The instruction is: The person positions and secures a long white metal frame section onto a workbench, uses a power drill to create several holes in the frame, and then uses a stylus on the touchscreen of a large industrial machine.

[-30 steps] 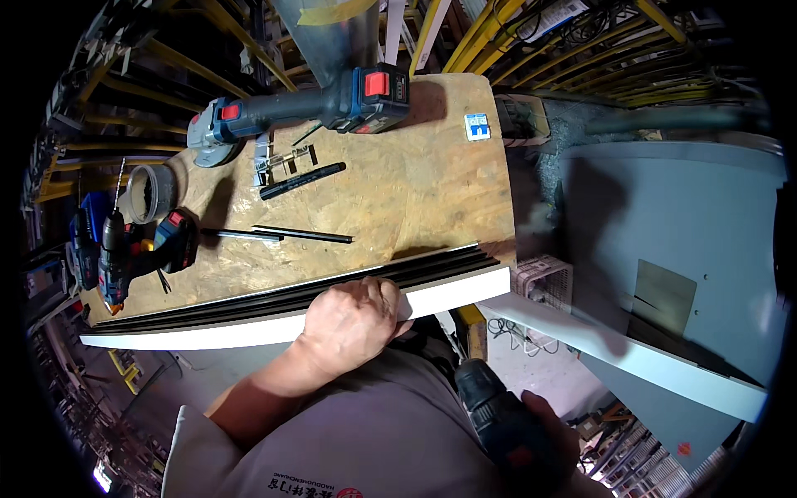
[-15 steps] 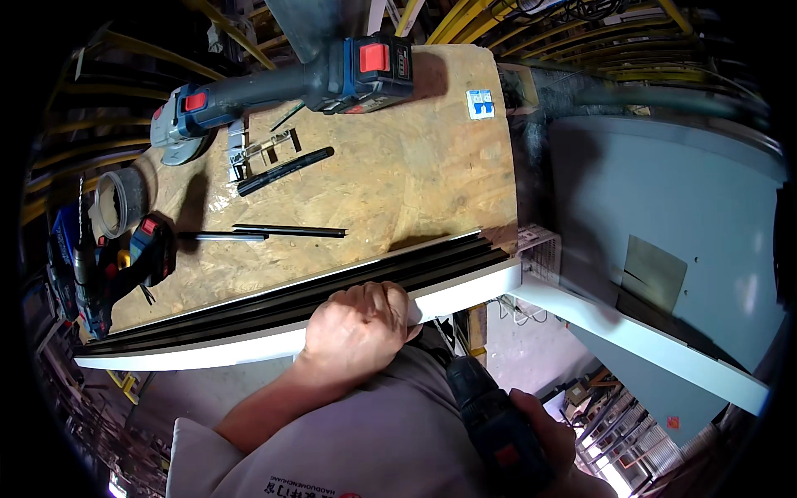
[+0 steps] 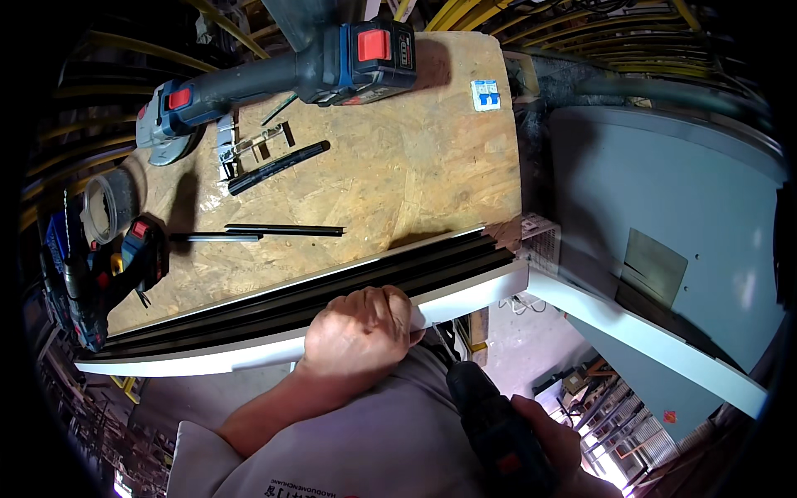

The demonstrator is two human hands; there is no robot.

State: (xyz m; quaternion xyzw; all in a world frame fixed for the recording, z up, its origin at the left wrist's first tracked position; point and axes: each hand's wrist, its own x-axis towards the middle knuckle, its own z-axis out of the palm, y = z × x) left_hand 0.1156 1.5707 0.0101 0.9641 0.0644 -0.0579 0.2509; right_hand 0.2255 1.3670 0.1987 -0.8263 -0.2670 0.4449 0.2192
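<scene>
A long white frame profile (image 3: 481,292) with black grooves lies along the near edge of the workbench. My left hand (image 3: 359,336) is wrapped over its near white side, fingers curled onto the top. My right hand (image 3: 548,436) grips a dark blue cordless drill (image 3: 498,419) below and to the right. The drill's bit (image 3: 442,336) slants up toward the outer face of the profile, close to my left hand. Whether the tip touches the profile I cannot tell. At the right end, another white profile (image 3: 639,332) joins at an angle and runs off to the right.
On the wooden workbench (image 3: 423,166) lie an angle grinder (image 3: 241,91), a black marker (image 3: 279,168), thin black strips (image 3: 286,230) and a metal clip-like part (image 3: 228,148). A clear plastic tub (image 3: 108,207) and a second drill (image 3: 87,299) stand left. A grey panel (image 3: 664,183) is at right.
Both hands keep their holds. The drill has dipped very slightly in view, its bit still by the profile. The bench and its tools appear shifted a little up and left.
</scene>
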